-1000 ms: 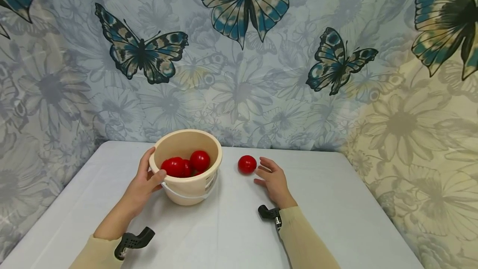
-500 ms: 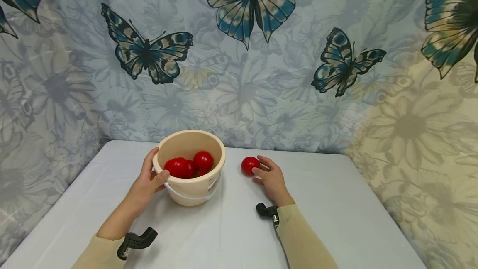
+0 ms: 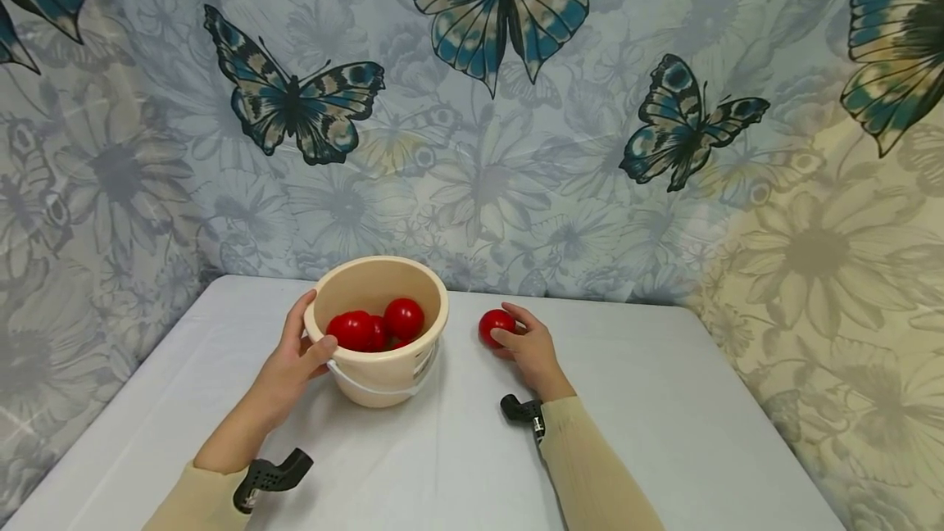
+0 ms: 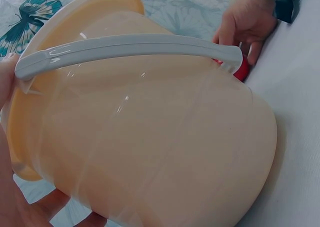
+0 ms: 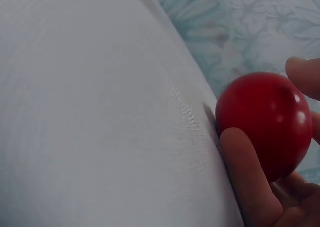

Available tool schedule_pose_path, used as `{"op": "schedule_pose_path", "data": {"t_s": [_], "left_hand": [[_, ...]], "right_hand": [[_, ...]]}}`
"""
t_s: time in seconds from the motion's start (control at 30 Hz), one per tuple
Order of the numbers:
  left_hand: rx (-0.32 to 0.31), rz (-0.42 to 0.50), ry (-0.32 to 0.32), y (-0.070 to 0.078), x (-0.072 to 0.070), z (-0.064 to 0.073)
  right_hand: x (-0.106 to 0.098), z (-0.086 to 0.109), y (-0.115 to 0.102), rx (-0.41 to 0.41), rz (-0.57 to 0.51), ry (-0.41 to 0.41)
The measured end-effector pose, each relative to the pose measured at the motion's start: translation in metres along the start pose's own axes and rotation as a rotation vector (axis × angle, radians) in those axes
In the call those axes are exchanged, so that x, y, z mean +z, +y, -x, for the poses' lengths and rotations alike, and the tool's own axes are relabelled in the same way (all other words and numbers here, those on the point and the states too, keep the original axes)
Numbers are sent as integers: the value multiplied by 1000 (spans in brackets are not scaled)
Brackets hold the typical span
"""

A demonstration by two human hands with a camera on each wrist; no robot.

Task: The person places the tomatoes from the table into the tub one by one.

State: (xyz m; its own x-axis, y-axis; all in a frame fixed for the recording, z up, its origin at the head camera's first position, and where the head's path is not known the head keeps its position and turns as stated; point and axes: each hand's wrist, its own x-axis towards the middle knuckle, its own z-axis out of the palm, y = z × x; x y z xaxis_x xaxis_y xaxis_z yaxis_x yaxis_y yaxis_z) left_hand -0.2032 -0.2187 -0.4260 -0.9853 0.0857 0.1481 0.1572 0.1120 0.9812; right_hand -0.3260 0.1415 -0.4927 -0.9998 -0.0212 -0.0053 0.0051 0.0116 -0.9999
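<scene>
In the head view a cream plastic bucket [image 3: 376, 367] stands upright on the table, with several red tomatoes [image 3: 404, 319] inside. My left hand [image 3: 291, 363] grips its left rim, thumb at the front; the left wrist view shows the bucket's side [image 4: 150, 127] and its pale carrying handle [image 4: 135, 46] close up. To the right of the bucket, my right hand [image 3: 531, 351] has its thumb and fingers curled round a single tomato [image 3: 496, 326]. Close up in the right wrist view, fingers [image 5: 245, 167] lie against both sides of this tomato [image 5: 265, 119], low at the white tabletop.
A white-covered table [image 3: 457, 465] carries everything. Right behind its back edge hangs a floral and butterfly-patterned cloth [image 3: 487, 187], continuing along both sides. Dark wrist camera mounts [image 3: 273, 474] sit on both forearms, and a cable runs along the right sleeve [image 3: 590, 465].
My right hand has moved left from beside the tomato and its fingers have closed round it. My left hand keeps its hold on the bucket. The head view has shifted slightly.
</scene>
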Motion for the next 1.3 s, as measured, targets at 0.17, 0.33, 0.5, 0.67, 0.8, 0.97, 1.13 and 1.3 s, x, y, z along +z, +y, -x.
{"op": "schedule_pose_path", "data": {"t_s": [0.17,0.33,0.5,0.67,0.8,0.97,1.13,1.3], "left_hand": [[2,7,-6,-1,1,0],[8,10,-10,-2,1,0],[17,13,-15,-3,1,0],[11,6,-11,-3,1,0],[11,2,-10,-5,0,-1],[16,-2,-10,-5,0,-1],[21,-1,-9,-5,-1,0],[19,0,-8,-3,-1,0]], "right_hand": [[3,0,-2,-7,114,-5],[4,0,0,-29,242,22],[0,0,6,-57,269,27],[-2,2,6,-45,207,11],[-2,5,5,-16,113,4],[-2,6,4,-16,50,15],[-3,8,3,-52,0,39],[-7,9,0,-71,-51,63]]}}
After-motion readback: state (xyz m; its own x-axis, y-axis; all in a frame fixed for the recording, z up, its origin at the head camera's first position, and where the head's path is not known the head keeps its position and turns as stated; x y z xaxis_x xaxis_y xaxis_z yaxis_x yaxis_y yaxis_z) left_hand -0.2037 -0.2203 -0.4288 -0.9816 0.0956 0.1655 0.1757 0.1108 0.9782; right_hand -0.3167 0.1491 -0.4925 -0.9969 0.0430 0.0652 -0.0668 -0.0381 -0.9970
